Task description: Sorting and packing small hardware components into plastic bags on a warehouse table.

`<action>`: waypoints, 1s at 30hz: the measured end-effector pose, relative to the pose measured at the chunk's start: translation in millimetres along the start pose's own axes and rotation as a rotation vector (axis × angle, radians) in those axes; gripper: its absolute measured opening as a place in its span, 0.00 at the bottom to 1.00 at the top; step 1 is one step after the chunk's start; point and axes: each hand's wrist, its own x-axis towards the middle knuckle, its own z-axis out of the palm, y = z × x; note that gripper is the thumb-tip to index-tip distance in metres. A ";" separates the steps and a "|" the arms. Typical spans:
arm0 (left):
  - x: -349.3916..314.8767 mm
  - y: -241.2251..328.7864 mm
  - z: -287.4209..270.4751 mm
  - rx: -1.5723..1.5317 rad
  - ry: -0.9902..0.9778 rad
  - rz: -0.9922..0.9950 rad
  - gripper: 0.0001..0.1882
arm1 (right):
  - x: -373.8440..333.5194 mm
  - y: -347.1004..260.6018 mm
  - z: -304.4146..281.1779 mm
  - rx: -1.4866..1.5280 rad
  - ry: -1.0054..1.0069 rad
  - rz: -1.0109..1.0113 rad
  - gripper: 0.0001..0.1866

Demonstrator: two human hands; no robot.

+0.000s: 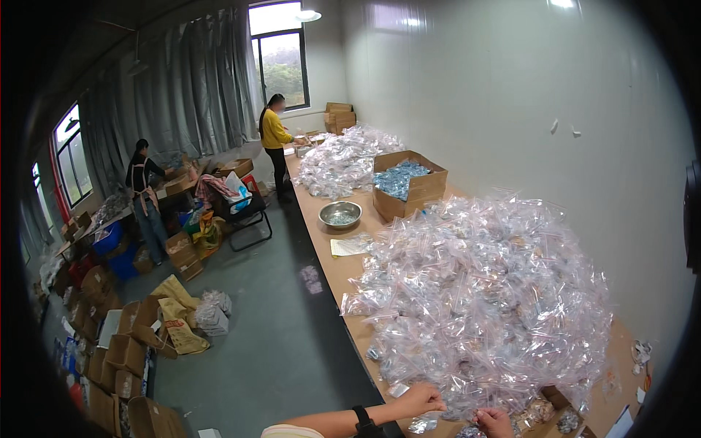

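My left hand (423, 400) reaches in over the near table edge with its fingers curled together, beside the big heap of clear zip bags (489, 292). Just below it lies a small clear plastic bag (425, 423); whether the fingers touch it I cannot tell. At the bottom edge, my right hand (494, 423) has thumb and fingers pressed together, and anything between them is too small to make out. To its right sit a small open cardboard box (556, 398) and little bagged pieces (539, 411). A dark band (363, 417) circles my left wrist.
Farther along the table (314, 223) stand a metal bowl (340, 214), a paper sheet (350, 245), a carton of bluish packets (409, 182) and another bag heap (347, 160). Two people (276, 139) work farther off. Cartons (125, 354) and sacks (179, 325) crowd the floor at left.
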 end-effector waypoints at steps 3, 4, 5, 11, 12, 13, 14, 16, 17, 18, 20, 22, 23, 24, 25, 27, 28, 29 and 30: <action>5.0 13.3 18.9 0.087 0.041 0.025 0.25 | -22.0 -20.8 -0.9 0.000 -0.051 0.021 0.22; 4.5 8.3 30.2 0.091 0.047 0.020 0.25 | -29.2 -33.3 3.2 0.009 -0.052 0.032 0.21; 7.0 16.1 37.3 -0.025 0.039 0.052 0.23 | -34.5 -38.1 4.6 0.022 -0.039 0.049 0.21; 9.8 39.2 59.7 -0.188 -0.234 -0.105 0.21 | -42.8 -54.9 16.3 0.087 0.006 0.027 0.11; 9.8 38.8 65.2 -0.159 -0.247 -0.070 0.20 | -46.0 -63.4 18.2 0.088 0.004 0.033 0.11; 10.0 38.2 69.9 -0.130 -0.259 -0.036 0.19 | -48.9 -72.4 19.7 -0.080 0.012 -0.006 0.10; 10.0 33.8 77.5 -0.133 -0.260 -0.040 0.19 | -50.8 -76.5 20.0 -0.249 0.020 -0.046 0.09; 7.5 25.0 91.6 -0.139 -0.203 0.022 0.19 | -45.1 -55.4 20.4 -0.381 0.040 -0.221 0.10; 7.0 26.9 94.5 -0.147 -0.212 0.022 0.19 | -45.4 -52.3 21.0 -0.509 0.071 -0.392 0.10; 5.7 29.5 97.7 -0.126 -0.214 0.003 0.19 | -47.4 -50.6 20.6 -0.511 0.074 -0.383 0.10; 4.9 42.4 99.4 -0.107 -0.218 -0.017 0.19 | -53.6 -52.7 21.5 -0.482 0.105 -0.232 0.10; 9.7 63.0 91.1 -0.015 -0.379 -0.179 0.16 | -61.9 -56.2 19.6 -0.523 0.127 -0.235 0.09; 5.4 53.3 102.1 -0.018 -0.376 -0.183 0.16 | -68.4 -58.5 18.0 -0.567 0.144 -0.248 0.08; 0.7 33.2 118.9 -0.082 -0.338 -0.145 0.19 | -73.8 -62.1 15.5 -0.570 0.136 -0.249 0.08; -3.5 22.5 132.1 -0.149 -0.320 -0.100 0.22 | -80.6 -63.8 13.3 -0.592 0.110 -0.257 0.08; 0.6 44.8 123.2 -0.169 -0.362 -0.072 0.20 | -87.1 -59.2 11.6 -0.605 0.104 -0.228 0.08; 0.2 54.9 122.5 -0.189 -0.388 -0.046 0.18 | -83.5 -51.6 13.2 -0.583 0.142 -0.263 0.07; -2.7 65.0 122.5 -0.129 -0.198 0.075 0.18 | -87.1 -49.8 13.0 -0.570 0.177 -0.285 0.07; 4.0 63.5 111.8 -0.157 -0.542 -0.118 0.13 | -84.8 -50.7 14.3 -0.541 0.181 -0.228 0.08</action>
